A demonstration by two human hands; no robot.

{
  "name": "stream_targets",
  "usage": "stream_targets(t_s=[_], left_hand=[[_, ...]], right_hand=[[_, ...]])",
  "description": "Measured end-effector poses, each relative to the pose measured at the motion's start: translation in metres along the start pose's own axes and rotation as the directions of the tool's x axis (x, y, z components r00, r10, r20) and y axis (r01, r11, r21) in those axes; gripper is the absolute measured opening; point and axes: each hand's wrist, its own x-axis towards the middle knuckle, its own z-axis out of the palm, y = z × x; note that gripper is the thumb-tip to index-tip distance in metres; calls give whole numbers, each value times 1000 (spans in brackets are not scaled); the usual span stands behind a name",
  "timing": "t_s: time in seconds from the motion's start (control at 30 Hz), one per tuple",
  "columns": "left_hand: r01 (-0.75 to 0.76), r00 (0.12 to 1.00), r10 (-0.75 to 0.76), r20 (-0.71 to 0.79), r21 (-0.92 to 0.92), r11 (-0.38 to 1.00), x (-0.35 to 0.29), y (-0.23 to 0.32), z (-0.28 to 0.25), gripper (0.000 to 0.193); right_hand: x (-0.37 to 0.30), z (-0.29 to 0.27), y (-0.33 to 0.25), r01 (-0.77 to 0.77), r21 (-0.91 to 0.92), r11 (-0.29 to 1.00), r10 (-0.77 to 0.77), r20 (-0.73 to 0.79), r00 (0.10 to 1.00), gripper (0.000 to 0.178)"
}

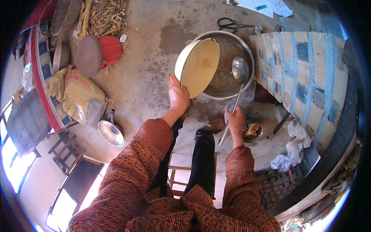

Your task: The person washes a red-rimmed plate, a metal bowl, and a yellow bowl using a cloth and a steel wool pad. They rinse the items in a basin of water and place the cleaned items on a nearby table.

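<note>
My left hand [178, 96] is closed on the rim of a cream enamel basin [200, 67], which is tilted on its side. That basin is held over the left part of a wide metal basin [249, 50] on the floor. My right hand [234, 120] grips the handle of a metal ladle [240, 69]. Its bowl is over the right side of the metal basin; whether it touches the liquid inside I cannot tell. Close by my right hand, a small bowl [252, 131] with food scraps stands on the floor.
A tiled brick stove side [305, 69] rises at the right. Black-handled scissors [228, 25] lie beyond the metal basin. At the left are a pan [111, 133], a stuffed sack [83, 94] and a red stool-like thing [111, 50]. Plastic bags [294, 147] lie at the right.
</note>
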Motion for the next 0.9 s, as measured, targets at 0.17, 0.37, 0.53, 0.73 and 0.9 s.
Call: stream_targets(t_s=[0.17, 0.37, 0.53, 0.73, 0.9], left_hand=[[94, 989, -99, 114, 42, 995, 15, 30, 39, 71], [162, 982, -172, 78, 124, 979, 31, 13, 82, 55], [616, 772, -498, 395, -276, 738, 32, -7, 99, 35], [757, 653, -429, 623, -551, 351, 14, -54, 99, 31], [756, 654, -300, 694, -586, 293, 23, -62, 80, 37]], right_hand=[[-16, 6, 11, 19, 57, 998, -13, -93, 996, 20], [-45, -2, -5, 30, 62, 998, -24, -101, 995, 13], [-76, -15, -21, -171, 417, 893, 169, 40, 985, 11], [-105, -12, 4, -30, 479, 877, 54, -35, 998, 14], [-122, -25, 10, 50, 470, 881, -22, -64, 998, 13]])
